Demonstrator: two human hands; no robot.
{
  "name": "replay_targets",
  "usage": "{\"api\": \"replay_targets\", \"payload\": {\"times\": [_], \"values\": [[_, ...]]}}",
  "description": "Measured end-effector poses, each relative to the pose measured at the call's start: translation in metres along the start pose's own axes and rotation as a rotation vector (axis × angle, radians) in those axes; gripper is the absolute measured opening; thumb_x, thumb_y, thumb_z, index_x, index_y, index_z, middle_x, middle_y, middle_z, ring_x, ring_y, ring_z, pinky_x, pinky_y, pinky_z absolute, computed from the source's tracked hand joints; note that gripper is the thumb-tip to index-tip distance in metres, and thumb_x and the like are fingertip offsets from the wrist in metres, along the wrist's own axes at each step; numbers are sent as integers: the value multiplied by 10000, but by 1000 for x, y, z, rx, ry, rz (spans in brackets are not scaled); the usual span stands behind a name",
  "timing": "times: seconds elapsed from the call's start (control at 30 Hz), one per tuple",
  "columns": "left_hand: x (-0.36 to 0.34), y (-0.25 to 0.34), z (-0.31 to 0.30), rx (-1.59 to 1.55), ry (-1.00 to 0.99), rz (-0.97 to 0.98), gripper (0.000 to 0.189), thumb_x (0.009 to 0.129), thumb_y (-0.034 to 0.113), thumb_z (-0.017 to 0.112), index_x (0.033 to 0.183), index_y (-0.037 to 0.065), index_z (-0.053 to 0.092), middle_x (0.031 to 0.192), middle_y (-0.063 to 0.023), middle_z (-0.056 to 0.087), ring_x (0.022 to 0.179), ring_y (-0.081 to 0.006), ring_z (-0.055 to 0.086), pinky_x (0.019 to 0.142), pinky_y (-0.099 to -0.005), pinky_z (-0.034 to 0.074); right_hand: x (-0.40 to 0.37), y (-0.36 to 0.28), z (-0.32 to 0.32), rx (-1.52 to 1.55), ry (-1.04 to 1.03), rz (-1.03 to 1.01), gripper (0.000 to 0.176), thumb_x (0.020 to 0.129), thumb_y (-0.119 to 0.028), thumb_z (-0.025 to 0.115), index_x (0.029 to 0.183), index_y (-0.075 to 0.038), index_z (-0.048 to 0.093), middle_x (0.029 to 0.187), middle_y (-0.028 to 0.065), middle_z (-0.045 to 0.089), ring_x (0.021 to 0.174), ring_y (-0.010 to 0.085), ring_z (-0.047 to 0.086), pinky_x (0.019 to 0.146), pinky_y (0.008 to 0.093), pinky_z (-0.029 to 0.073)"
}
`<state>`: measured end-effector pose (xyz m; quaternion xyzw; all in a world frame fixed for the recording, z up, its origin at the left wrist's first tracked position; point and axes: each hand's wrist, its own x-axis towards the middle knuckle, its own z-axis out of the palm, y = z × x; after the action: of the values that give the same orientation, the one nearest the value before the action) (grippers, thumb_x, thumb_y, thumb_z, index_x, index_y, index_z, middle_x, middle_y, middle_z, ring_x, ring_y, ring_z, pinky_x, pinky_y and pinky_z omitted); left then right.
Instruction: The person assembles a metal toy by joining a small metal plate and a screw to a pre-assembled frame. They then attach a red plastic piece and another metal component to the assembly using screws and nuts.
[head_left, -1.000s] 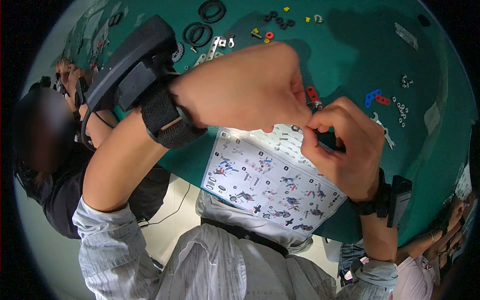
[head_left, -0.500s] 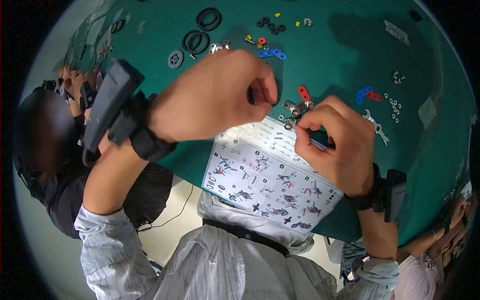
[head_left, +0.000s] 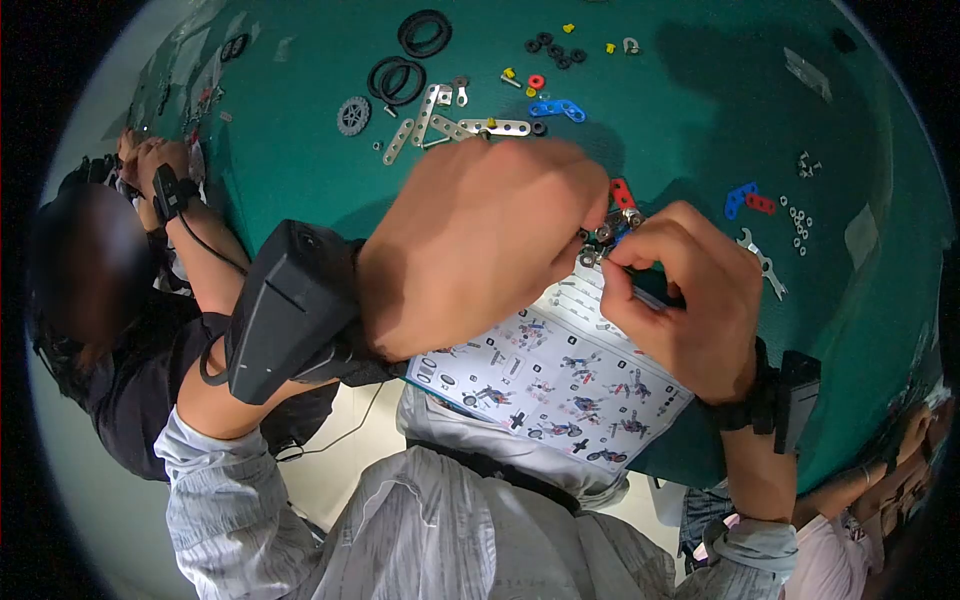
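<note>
My right hand [head_left: 695,295] pinches a small assembly of metal parts [head_left: 603,238] between thumb and forefinger. That assembly has silvery screw heads, a red perforated strip [head_left: 622,193] pointing up and a bit of blue. From the other side my left hand [head_left: 490,235] reaches to it, its fingers curled in and its fingertips against or very near the metal. The back of the left hand hides whatever those fingers grip. Beneath both hands lies a printed instruction sheet [head_left: 560,385] with small coloured drawings.
Beyond my left hand lie silver perforated strips [head_left: 425,115], black tyres [head_left: 396,80], a grey wheel [head_left: 353,116] and a blue bent strip [head_left: 557,110]. At right are an open-ended wrench [head_left: 763,265], nuts [head_left: 797,222] and a red strip [head_left: 760,203]. Another person [head_left: 110,310] sits at left.
My left hand has moved right and its fingers have closed in at the assembly, uncovering the silver strips behind. My right hand keeps its pinch.
</note>
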<state>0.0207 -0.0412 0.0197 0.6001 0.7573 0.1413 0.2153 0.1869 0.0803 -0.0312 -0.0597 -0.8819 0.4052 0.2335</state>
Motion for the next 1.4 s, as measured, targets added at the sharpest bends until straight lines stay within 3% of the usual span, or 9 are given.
{"api": "replay_targets", "payload": {"times": [0.37, 0.67, 1.17, 1.27, 1.3, 1.4], "values": [[8, 1, -9, 169, -196, 24, 91, 759, 111, 711, 826, 80, 658, 830, -46, 667, 742, -276, 671, 632, -395, 519, 1, 1, 1, 1, -10, 5, 280, 680, 29, 775, 855, -65, 578, 761, 70, 596, 606, 244, 631, 505, 340, 504], [7, -3, -9, 310, -144, 245, 124, 764, 120, 662, 845, 50, 599, 823, -72, 602, 703, -313, 631, 582, -419, 501, 0, 1, 0, 9, -10, 3, 283, 676, 34, 771, 858, -64, 579, 776, 71, 599, 623, 247, 635, 519, 340, 510], [3, -13, -18, 362, -279, 219, 112, 716, 95, 673, 751, 17, 600, 782, -105, 614, 688, -321, 637, 592, -408, 509, 0, 0, 1, 7, -9, 11, 277, 675, 29, 775, 843, -71, 579, 763, 68, 594, 610, 243, 635, 517, 335, 510], [11, -19, -22, -83, -186, 105, 73, 727, 43, 689, 774, 13, 641, 728, -93, 627, 649, -244, 644, 596, -334, 511, 1, -1, 0, 8, -10, 8, 274, 679, 29, 777, 843, -69, 580, 763, 69, 598, 609, 241, 636, 519, 333, 510], [13, -17, -21, -284, -120, 55, 82, 765, 24, 713, 836, -3, 681, 717, -59, 646, 640, -131, 617, 610, -266, 496, 1, -1, -1, 6, -13, 11, 273, 680, 29, 777, 844, -69, 581, 763, 69, 598, 609, 241, 636, 519, 333, 511], [19, -15, -14, -527, -136, -117, 108, 814, 61, 728, 872, -24, 696, 730, -26, 648, 661, -70, 586, 609, -242, 482, 1, -1, -2, 13, -23, 20, 272, 685, 28, 777, 848, -69, 583, 760, 69, 599, 606, 238, 636, 519, 330, 510]]}}
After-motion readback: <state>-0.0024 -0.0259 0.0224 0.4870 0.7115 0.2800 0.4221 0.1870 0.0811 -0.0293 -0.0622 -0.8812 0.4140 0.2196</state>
